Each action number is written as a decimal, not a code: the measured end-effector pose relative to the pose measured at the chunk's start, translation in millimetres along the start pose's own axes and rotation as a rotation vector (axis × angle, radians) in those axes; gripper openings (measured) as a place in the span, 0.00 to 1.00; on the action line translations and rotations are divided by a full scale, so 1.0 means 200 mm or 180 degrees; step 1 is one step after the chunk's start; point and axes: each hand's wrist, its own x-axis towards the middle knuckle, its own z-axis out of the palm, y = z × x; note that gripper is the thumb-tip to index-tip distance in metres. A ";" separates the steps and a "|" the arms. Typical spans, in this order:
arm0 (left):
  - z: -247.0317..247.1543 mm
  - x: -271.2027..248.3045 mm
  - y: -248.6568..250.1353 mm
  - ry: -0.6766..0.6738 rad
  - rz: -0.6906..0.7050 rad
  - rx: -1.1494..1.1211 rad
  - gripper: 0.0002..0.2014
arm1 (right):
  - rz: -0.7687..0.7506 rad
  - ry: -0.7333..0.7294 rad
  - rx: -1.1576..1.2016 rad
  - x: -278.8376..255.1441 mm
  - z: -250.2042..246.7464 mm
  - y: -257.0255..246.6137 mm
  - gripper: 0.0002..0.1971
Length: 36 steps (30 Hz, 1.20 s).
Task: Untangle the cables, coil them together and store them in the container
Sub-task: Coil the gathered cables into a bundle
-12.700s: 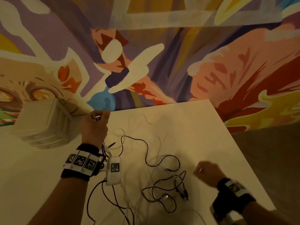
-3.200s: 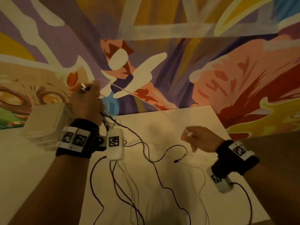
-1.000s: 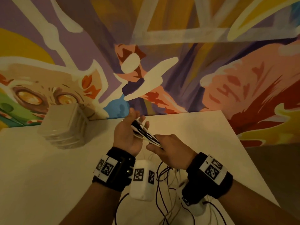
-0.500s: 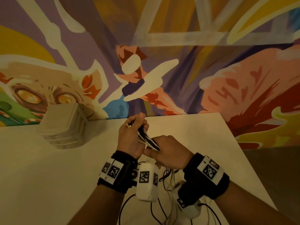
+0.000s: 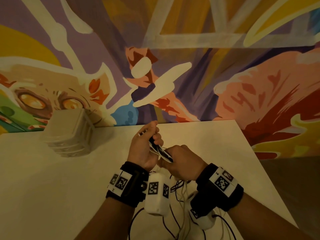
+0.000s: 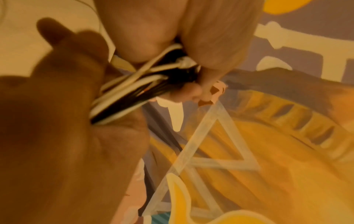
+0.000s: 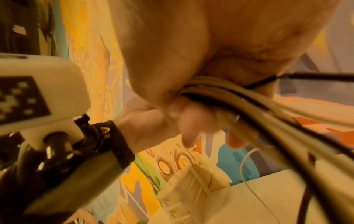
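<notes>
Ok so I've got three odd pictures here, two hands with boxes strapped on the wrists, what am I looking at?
No machine here: a person works with bare hands. The wide picture comes from a camera on their head; the two close, blurry ones come from white camera boxes strapped to the wrists. The left hand and right hand both grip a bundle of black and white cables above a pale table. A clear plastic container stands on the table to the left, near the painted wall.
</notes>
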 end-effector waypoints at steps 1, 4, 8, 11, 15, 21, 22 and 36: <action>0.01 0.00 -0.01 0.0058 0.0092 0.0045 0.05 | -0.0048 -0.0030 0.0113 -0.01 -0.01 -0.01 0.14; 0.04 -0.01 -0.01 0.0171 0.0363 0.0124 0.04 | -0.0197 -0.0143 0.0437 -0.02 -0.04 -0.03 0.16; 0.06 0.00 0.02 0.0353 0.0473 0.0210 0.04 | -0.0288 0.0101 0.0341 -0.01 0.00 -0.01 0.14; 0.06 0.02 0.06 0.0420 0.0387 0.0080 0.04 | -0.0161 0.0409 0.0064 -0.01 0.00 0.01 0.13; 0.05 0.07 0.06 0.0750 0.0082 -0.0131 0.08 | -0.0246 0.0729 -0.0933 -0.02 -0.01 0.02 0.15; -0.03 0.08 0.07 0.0494 -0.0805 -0.0203 0.09 | -0.0373 0.0523 -0.1721 -0.04 -0.05 0.05 0.12; -0.05 0.06 0.07 0.0342 -0.0937 -0.0065 0.07 | -0.0374 0.0380 -0.1794 -0.04 -0.07 0.05 0.12; -0.03 -0.10 0.19 -0.2494 0.0517 0.5407 0.44 | -0.0570 -0.0688 -0.1517 -0.06 -0.30 -0.14 0.12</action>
